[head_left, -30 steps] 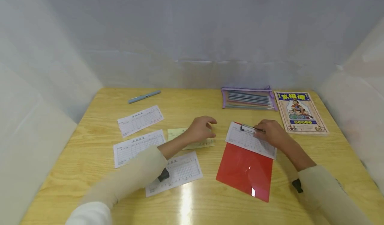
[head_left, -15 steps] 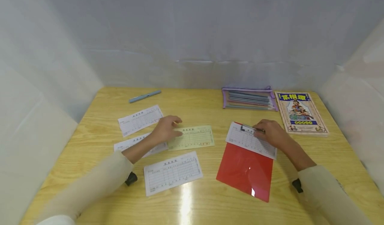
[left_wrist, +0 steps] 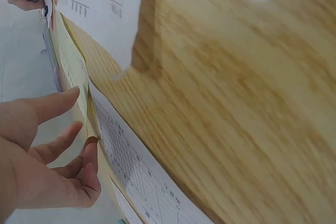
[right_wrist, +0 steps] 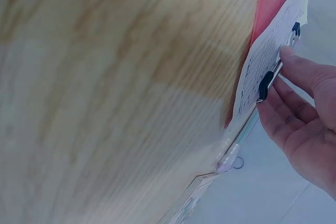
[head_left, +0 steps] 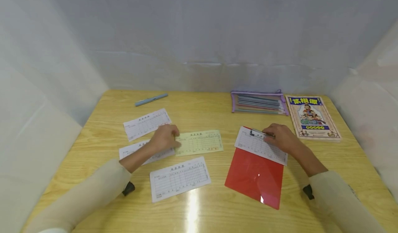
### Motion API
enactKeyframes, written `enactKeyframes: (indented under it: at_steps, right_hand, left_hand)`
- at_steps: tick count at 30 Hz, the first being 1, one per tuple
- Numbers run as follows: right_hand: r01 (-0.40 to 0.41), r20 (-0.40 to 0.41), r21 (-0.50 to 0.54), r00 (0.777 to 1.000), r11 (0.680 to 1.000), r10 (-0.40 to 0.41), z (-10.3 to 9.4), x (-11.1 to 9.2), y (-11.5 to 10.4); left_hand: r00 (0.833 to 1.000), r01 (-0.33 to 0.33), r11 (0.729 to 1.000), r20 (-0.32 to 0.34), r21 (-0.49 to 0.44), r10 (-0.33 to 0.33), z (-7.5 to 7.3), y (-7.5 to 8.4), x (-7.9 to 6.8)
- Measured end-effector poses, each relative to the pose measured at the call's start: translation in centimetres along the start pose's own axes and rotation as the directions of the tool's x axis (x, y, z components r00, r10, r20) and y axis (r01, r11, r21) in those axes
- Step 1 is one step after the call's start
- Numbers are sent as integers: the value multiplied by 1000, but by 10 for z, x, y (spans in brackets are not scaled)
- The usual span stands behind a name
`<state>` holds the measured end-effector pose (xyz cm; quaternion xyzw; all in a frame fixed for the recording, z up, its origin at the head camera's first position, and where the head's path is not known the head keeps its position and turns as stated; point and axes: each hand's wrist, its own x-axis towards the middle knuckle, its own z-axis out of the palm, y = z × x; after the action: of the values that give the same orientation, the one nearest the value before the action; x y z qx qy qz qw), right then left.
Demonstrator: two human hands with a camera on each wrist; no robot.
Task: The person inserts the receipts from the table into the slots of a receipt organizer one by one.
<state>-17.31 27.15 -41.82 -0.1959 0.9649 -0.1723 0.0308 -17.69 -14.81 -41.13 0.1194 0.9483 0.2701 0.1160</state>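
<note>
Two hands are working over the tabletop (head_left: 202,115), each at a different sheet. At right of centre, the right hand (head_left: 280,138) is gripping the clip (head_left: 258,133) of the red board (head_left: 255,177), its thumb lying on one side and its fingers on the other, probably because the clip is springy and needs squeezing. Under the clip, a white slip (head_left: 259,143) is lying across the board's top end, sticking out slightly past both sides, likely since it is wider than the board.

Near the middle of the frame, the left hand (head_left: 164,137) is hovering at the left end of the yellow slip (head_left: 200,142), thumb and forefinger standing apart; whether they are touching the paper I cannot tell. That end is presumably serving as the easiest edge to pick at, as the sheet is lying flat.

Three more slips, an upper (head_left: 146,122), a middle (head_left: 132,149) and a lower one (head_left: 180,178), are lying spread around it at centre left, seemingly so that each can be taken singly. A pen (head_left: 151,99) at upper left, a pouch (head_left: 258,94) and a book (head_left: 312,117) at upper right are sitting along the far edge, apparently out of the way.
</note>
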Motion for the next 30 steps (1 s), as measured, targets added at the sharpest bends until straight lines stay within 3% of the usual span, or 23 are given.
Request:
enactKeyframes:
  at_steps: [10, 18, 26, 30]
  right_hand:
    - [-31, 14, 16, 999, 999, 31, 0, 2, -2]
    - [-39, 25, 11, 999, 999, 39, -1, 1, -2]
    - [-32, 8, 7, 999, 999, 32, -1, 0, -3]
    - [-35, 10, 10, 999, 999, 35, -1, 0, -3]
  left_hand:
    - [999, -24, 999, -23, -42, 23, 4, 1, 5]
    - [998, -20, 991, -64, -129, 12, 3, 5, 7]
    - [993, -57, 988, -107, -146, 42, 4, 5, 10]
    - [995, -44, 988, -96, -149, 30, 4, 5, 11]
